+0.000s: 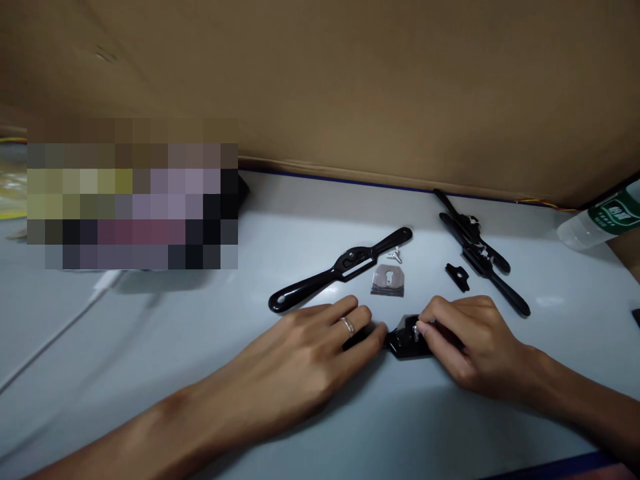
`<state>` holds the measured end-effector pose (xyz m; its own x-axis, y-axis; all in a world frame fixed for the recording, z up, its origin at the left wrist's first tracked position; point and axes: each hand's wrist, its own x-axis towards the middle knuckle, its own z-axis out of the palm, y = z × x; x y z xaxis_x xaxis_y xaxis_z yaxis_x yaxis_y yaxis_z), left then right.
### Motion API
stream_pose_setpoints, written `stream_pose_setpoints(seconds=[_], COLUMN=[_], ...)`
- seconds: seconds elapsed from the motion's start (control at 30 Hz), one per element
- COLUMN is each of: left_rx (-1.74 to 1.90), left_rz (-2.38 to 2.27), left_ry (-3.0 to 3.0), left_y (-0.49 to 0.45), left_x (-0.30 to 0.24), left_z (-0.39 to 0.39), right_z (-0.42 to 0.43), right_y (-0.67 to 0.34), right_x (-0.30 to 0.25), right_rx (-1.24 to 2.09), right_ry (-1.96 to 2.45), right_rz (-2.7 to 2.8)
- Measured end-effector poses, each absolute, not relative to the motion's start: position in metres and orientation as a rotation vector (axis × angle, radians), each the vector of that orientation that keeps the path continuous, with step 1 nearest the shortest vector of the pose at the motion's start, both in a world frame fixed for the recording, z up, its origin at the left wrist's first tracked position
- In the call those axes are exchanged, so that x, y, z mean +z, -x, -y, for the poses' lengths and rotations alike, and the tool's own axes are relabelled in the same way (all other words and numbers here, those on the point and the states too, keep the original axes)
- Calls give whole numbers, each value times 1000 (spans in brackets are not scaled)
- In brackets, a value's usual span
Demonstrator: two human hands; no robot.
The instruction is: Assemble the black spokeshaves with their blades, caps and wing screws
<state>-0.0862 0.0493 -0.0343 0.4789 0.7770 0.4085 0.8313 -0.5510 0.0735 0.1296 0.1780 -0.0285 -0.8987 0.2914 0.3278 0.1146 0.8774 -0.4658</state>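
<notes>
Centrally, left hand [310, 353] grasps a black spokeshave [403, 344], right hand [470, 340] pinches its cap screw [415, 331]; behind it, a stripped body [340, 270], blade [388, 281] and wing screw [395, 254] lie unassembled.

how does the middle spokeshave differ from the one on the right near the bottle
The middle spokeshave slants up to the right; the right spokeshave slants down to the right. The middle one's centre looks bare, a loose blade beside it; the right one carries hardware at its centre. Both are black and untouched.
</notes>
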Motion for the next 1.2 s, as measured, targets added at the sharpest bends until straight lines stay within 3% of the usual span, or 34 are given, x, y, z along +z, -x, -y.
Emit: stream_pose_setpoints(seconds=[1.2], left_rx=[-590], left_rz=[1444], left_ry=[2608], left_y=[87], left_x=[-34], left_z=[-49], right_z=[-178], right_y=[-128], right_x=[-28], right_rx=[219], right_ry=[-64], right_rz=[2665])
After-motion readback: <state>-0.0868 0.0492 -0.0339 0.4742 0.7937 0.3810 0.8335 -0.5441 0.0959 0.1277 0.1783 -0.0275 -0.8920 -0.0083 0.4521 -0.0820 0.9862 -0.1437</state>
